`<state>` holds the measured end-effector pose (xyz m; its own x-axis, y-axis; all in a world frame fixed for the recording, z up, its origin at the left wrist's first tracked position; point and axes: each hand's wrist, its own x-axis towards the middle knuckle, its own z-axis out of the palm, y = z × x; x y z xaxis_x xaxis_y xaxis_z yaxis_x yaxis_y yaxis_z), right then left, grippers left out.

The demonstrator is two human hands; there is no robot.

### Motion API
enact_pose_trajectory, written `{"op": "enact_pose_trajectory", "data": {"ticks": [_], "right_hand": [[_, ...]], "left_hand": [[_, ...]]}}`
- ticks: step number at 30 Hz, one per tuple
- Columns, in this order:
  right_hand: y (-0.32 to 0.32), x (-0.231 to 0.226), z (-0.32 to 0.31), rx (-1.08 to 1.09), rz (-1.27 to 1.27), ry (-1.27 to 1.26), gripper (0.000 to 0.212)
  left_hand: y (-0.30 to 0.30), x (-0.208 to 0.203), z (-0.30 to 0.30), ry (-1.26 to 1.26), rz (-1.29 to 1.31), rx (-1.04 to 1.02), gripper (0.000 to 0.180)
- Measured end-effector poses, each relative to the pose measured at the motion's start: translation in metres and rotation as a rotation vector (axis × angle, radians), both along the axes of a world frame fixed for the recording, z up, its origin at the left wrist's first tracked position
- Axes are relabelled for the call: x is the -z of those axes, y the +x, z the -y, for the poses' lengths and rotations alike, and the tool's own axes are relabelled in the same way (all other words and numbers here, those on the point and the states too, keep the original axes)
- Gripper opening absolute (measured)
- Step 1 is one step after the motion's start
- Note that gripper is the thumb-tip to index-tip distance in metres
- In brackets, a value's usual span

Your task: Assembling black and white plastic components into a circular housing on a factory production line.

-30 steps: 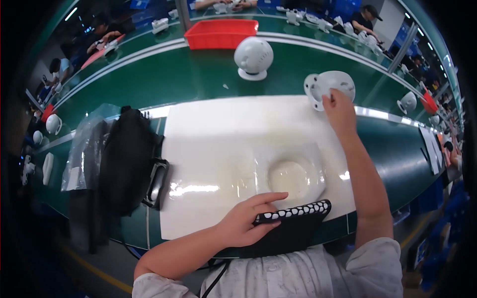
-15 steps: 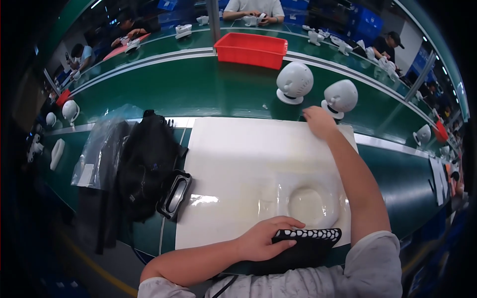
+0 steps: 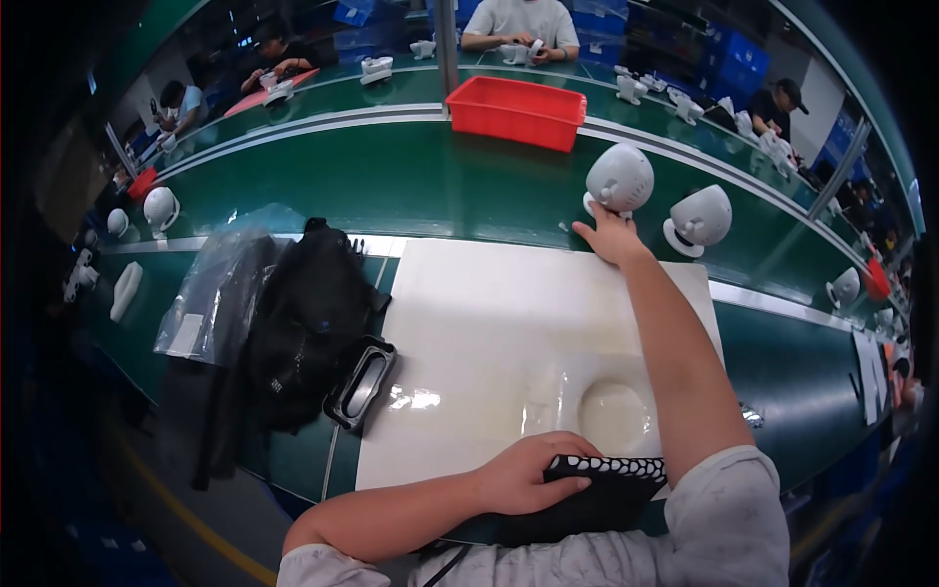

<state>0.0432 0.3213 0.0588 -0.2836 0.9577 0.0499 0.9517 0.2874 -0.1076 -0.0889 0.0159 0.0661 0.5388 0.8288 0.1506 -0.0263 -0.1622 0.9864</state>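
Note:
My right hand (image 3: 611,242) is stretched toward the far side with its thumb and fingers apart. Its fingertips reach the foot of a white rounded device (image 3: 623,176) on a round base, part of which they cover. A second similar white device (image 3: 702,214) stands tilted just to the right of that hand. Close to my body, my left hand (image 3: 523,477) grips a flat black object (image 3: 592,489) whose upper edge has white spots, with the thumb on the near side. Its exact kind is unclear.
A white board (image 3: 469,323) covers the bench before me, bearing a clear molded piece with a round hollow (image 3: 614,411). Left lie a black bag (image 3: 311,323), a dark-framed part (image 3: 364,384) and a plastic bag (image 3: 201,318). A red bin (image 3: 516,113) and several people are beyond.
My right hand has moved left from beside the right-hand device to the base of the left one, which looks turned and slightly shifted right. My left hand keeps its grip. The view has shifted slightly.

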Motion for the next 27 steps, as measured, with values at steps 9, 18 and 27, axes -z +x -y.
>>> {"op": "enact_pose_trajectory", "data": {"ticks": [9,18,27], "right_hand": [[0.054,-0.027,0.023,0.051,0.000,0.125,0.034],[0.114,-0.062,0.135,0.007,-0.934,0.228,0.019],[0.162,-0.017,0.268,0.033,-1.824,-0.355,0.023]], "left_hand": [[0.011,-0.002,0.005,0.045,-0.088,0.019,0.019],[0.036,0.012,0.005,0.059,-0.091,-0.065,0.018],[0.071,0.036,0.004,0.302,-0.057,0.008,0.011]]}}
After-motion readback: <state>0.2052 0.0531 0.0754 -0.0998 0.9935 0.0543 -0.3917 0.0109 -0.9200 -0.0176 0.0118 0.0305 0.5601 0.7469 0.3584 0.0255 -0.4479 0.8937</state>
